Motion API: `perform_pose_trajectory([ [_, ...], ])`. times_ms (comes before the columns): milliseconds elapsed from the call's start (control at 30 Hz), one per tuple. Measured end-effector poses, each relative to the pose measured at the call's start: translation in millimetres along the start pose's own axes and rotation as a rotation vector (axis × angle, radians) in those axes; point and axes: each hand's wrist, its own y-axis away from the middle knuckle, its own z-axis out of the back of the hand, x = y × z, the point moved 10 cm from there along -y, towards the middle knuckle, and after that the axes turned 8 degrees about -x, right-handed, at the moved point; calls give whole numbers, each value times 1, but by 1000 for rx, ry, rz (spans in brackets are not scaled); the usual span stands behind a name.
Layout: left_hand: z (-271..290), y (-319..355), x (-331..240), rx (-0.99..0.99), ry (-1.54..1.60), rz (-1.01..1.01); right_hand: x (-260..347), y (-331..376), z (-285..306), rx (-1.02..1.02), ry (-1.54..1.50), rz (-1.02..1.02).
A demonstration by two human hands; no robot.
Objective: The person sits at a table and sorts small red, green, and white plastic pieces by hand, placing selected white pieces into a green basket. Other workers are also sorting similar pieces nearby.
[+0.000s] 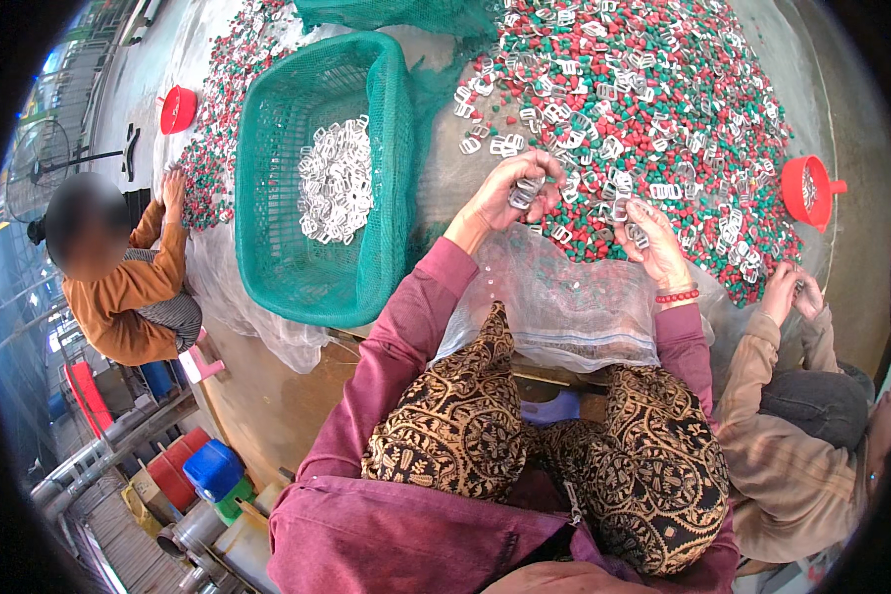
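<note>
My left hand is closed around a few silver slotted buckles, held above the near edge of a wide pile. My right hand is closed too, with a silver buckle in its fingers and another buckle at the fingertips. Beneath and beyond both hands lies the pile of small red and green cone-shaped pieces mixed with many silver buckles. To the left of my left hand stands a green mesh-lined basket holding a heap of silver buckles.
Clear plastic sheeting drapes over the near table edge. A red scoop-like container sits at the right, another red container at the far left. One person works at the left; another person's hands reach the pile at the right.
</note>
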Motion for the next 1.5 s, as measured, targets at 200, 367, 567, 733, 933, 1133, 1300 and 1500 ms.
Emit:
perform_pose_trajectory([
  [200, 22, -39, 7, -161, -968, -297, 11, 1, -3, -47, 108, 86],
  [367, 17, -39, 27, -260, -1885, -512, 23, 11, -1, -19, -33, 171],
  [567, 25, -29, 21, -101, -631, -25, 59, 27, 12, 117, -267, 275],
  [733, -5, 0, 15, 23, -67, 70, 19, 6, 48, -268, 375, 64],
  [933, -5, -4, 36, 85, -293, 146, 1, -9, 13, -330, 1561, 554],
  [1133, -7, -5, 60, 150, -1890, -371, 27, -10, 65, -553, 961, 568],
  [1300, 4, 5, 59, -5, -1854, -389, 33, 9, 49, -497, 448, 263],
  [1500, -17, 1, 22, -44, -884, -103, 39, 22, 36, -490, 301, 287],
])
